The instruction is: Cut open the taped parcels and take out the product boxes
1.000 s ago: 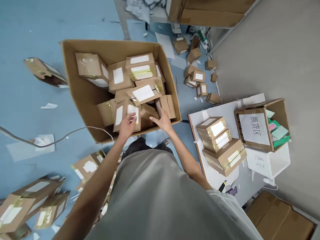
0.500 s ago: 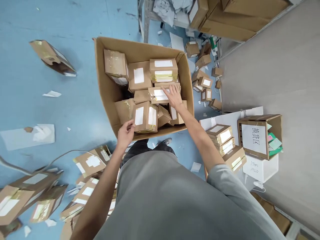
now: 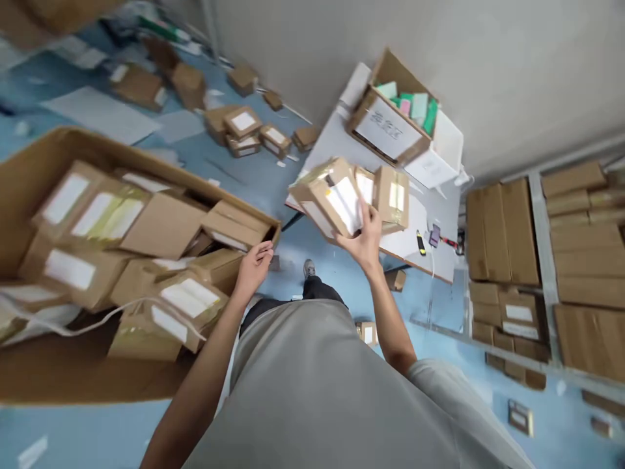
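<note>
My right hand (image 3: 362,236) grips the near edge of a small cardboard box (image 3: 319,198) with a white label. This box is tilted in front of two other taped cardboard boxes (image 3: 393,197) at the edge of the white table (image 3: 336,140). Whether it touches them I cannot tell. My left hand (image 3: 254,268), fingers curled together with nothing seen in them, is by the near corner of a large open carton (image 3: 222,198). Several small labelled cardboard boxes (image 3: 163,220) lie jumbled inside that carton.
A carton with a written sign (image 3: 388,130) and a white bin (image 3: 442,153) stand at the table's back. A yellow-black cutter (image 3: 420,243) lies near its front. Small boxes (image 3: 241,122) litter the blue floor. Shelves of cartons (image 3: 505,228) are at right. A pale cable (image 3: 122,306) crosses the large carton.
The view has swung right toward the table. My right hand has left the large carton's contents and now holds a box at the table. My left hand stays by the large carton.
</note>
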The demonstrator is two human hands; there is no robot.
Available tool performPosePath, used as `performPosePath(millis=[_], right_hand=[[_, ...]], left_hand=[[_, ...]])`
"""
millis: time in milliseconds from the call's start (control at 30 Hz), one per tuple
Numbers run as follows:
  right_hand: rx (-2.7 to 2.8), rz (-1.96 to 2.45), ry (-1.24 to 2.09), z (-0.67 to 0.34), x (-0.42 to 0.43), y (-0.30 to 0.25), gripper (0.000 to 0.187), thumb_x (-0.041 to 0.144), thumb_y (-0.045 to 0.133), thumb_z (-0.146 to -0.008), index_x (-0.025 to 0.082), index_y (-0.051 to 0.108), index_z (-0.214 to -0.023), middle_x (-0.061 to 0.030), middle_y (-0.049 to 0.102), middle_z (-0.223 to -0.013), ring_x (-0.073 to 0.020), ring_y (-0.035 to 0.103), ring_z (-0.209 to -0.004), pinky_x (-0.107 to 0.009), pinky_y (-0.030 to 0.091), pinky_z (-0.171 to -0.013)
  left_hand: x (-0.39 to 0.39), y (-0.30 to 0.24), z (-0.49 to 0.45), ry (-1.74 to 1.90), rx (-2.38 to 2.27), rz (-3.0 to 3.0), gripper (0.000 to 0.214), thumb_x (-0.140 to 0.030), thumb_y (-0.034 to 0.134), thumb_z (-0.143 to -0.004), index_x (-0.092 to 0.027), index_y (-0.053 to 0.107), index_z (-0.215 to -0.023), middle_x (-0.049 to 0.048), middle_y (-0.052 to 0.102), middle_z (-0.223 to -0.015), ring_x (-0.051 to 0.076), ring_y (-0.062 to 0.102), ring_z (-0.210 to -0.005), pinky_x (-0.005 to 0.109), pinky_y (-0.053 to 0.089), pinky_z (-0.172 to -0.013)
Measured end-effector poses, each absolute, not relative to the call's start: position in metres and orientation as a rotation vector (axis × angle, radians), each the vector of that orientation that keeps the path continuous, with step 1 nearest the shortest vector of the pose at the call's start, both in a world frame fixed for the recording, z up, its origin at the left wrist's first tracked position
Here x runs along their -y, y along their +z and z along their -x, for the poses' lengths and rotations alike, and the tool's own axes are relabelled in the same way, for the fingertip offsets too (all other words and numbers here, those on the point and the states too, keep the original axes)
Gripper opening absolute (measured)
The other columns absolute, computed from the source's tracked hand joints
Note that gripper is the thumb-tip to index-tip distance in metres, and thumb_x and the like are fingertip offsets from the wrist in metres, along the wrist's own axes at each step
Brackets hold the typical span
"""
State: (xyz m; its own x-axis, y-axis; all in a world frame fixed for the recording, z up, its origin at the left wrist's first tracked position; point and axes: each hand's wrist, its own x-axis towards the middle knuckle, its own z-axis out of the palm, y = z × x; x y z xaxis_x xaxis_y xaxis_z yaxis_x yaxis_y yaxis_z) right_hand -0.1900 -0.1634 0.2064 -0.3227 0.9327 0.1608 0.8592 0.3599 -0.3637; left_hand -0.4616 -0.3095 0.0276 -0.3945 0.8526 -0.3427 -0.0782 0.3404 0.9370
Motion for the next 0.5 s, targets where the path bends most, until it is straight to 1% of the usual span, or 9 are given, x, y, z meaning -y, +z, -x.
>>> performPosePath(millis=[133,200,267,333,400,433,500], right_hand=[[1.778,2.028,-0.064,0.04,0.147,0.217,0.115,0.056,0.089,-0.09,0.025,0.037,-0.188,-0.0232,0.052,-0.162,-0.0481,0.055,-0.156,-0.071,0.049,-0.132],[1.514,2.164,-0.202,-0.022,0.132,0.212,0.113,0.054,0.09,-0.088,0.024,0.041,-0.185,-0.0234,0.054,-0.159,-0.0491,0.057,-0.153,-0.073,0.05,-0.129],[1.308,2.253,-0.255,-0.07,0.11,0.203,0.111,0.051,0.092,-0.085,0.023,0.046,-0.182,-0.0242,0.055,-0.158,-0.0504,0.057,-0.151,-0.074,0.049,-0.128],[1.189,2.32,-0.21,-0.104,0.082,0.19,0.11,0.048,0.094,-0.083,0.021,0.049,-0.18,-0.0256,0.056,-0.157,-0.0506,0.058,-0.151,-0.073,0.049,-0.127],[1.144,2.367,-0.1,-0.123,0.051,0.174,0.111,0.046,0.096,-0.082,0.019,0.051,-0.179,-0.0271,0.057,-0.158,-0.05,0.059,-0.151,-0.069,0.049,-0.128],[1.141,2.382,-0.035,-0.127,0.035,0.164,0.111,0.047,0.097,-0.083,0.018,0.051,-0.179,-0.028,0.058,-0.159,-0.0496,0.059,-0.152,-0.067,0.049,-0.129],[1.172,2.395,0.116,-0.127,0.006,0.143,0.11,0.049,0.096,-0.086,0.016,0.052,-0.18,-0.0298,0.06,-0.16,-0.0494,0.06,-0.153,-0.066,0.048,-0.131]], left_hand=[[0.232,0.036,0.425,1.112,-1.611,-0.831,0.04,-0.038,0.073,-0.099,-0.018,0.076,-0.134,0.0202,0.082,-0.146,0.033,0.079,-0.142,0.054,0.06,-0.129],[0.194,0.036,0.406,1.099,-1.626,-0.857,0.041,-0.035,0.074,-0.098,-0.018,0.075,-0.134,0.0208,0.081,-0.149,0.034,0.078,-0.144,0.055,0.058,-0.132],[0.153,0.033,0.393,1.097,-1.686,-0.86,0.044,-0.036,0.076,-0.098,-0.017,0.074,-0.138,0.0216,0.079,-0.153,0.035,0.076,-0.146,0.056,0.055,-0.134],[0.11,0.027,0.386,1.078,-1.797,-0.849,0.052,-0.04,0.08,-0.098,-0.015,0.072,-0.143,0.0232,0.075,-0.156,0.037,0.073,-0.149,0.056,0.055,-0.135],[0.068,0.021,0.38,1.024,-1.905,-0.862,0.063,-0.046,0.083,-0.1,-0.009,0.068,-0.149,0.0264,0.074,-0.155,0.039,0.072,-0.147,0.059,0.056,-0.133],[0.049,0.019,0.377,1.011,-1.932,-0.876,0.068,-0.049,0.082,-0.102,-0.006,0.065,-0.151,0.0283,0.073,-0.153,0.039,0.07,-0.147,0.062,0.056,-0.132],[0.02,0.018,0.37,0.998,-1.925,-0.964,0.072,-0.057,0.078,-0.105,-0.003,0.063,-0.151,0.0277,0.076,-0.144,0.038,0.071,-0.141,0.066,0.057,-0.128]])
